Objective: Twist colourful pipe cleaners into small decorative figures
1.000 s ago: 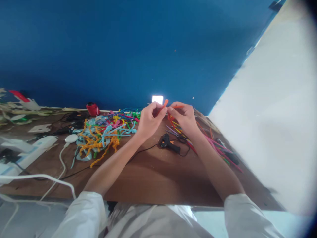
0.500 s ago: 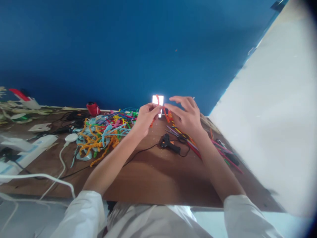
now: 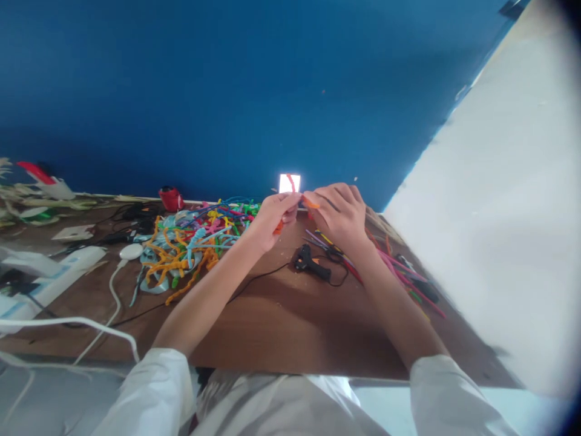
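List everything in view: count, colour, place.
Stem: count unclear, orange, at both hands
Glue gun: one, black, centre
Loose stems: several, mixed, right
Heap: one, multicoloured, left
Lit panel: one, white, back
Unclear object: one, red, back
Container: one, white, left
Power strip: one, white, left
Disc: one, white, left
Strips: several, beige, left
Cables: several, mostly white, left
Table: one, brown, below
Walls: two, blue ahead, white right
Sleeves: two, white, bottom
Left hand: one, centre
Right hand: one, centre

A white power strip (image 3: 75,267) lies left on the table (image 3: 272,339), near a round white disc (image 3: 131,252). At the right, 1 blue wall (image 3: 204,91) meets 1 white wall (image 3: 490,212).
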`<state>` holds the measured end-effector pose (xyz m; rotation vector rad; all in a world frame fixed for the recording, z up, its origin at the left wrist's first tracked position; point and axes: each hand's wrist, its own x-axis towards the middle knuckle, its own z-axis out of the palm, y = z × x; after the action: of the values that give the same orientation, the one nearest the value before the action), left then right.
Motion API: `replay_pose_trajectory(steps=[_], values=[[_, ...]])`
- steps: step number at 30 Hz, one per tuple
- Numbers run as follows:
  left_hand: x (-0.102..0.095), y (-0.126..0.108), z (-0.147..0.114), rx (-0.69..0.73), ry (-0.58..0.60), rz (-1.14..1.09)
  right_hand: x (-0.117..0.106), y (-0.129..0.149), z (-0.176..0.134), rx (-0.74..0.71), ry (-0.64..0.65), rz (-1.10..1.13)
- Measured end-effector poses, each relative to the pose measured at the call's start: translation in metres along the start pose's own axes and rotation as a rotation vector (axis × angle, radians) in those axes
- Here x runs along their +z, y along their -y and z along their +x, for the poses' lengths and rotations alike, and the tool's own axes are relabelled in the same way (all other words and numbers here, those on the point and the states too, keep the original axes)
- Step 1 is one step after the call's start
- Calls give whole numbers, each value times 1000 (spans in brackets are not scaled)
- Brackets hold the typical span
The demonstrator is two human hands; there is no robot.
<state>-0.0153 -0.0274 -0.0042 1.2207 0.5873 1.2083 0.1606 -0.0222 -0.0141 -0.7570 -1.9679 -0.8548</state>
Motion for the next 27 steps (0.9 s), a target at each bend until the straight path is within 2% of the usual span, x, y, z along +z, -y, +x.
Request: replay_pose_trajectory(steps=[5, 9, 15, 23, 25, 27], values=[[0, 5, 0, 80, -32, 115, 4, 5, 3, 164, -21, 122], [-1, 10, 3, 108, -52, 144, 4, 7, 6, 227, -11, 195], [-3, 10, 3, 133, -76, 211, 4, 4, 6, 191, 31, 179], [-2, 7, 1, 128, -11, 270, -7, 5, 12, 85, 101, 77], [-1, 8, 0, 147, -3, 302, -6, 5, 11, 154, 91, 123], [-1, 9, 0, 175, -4, 351, -3, 5, 10, 280, 80, 265]])
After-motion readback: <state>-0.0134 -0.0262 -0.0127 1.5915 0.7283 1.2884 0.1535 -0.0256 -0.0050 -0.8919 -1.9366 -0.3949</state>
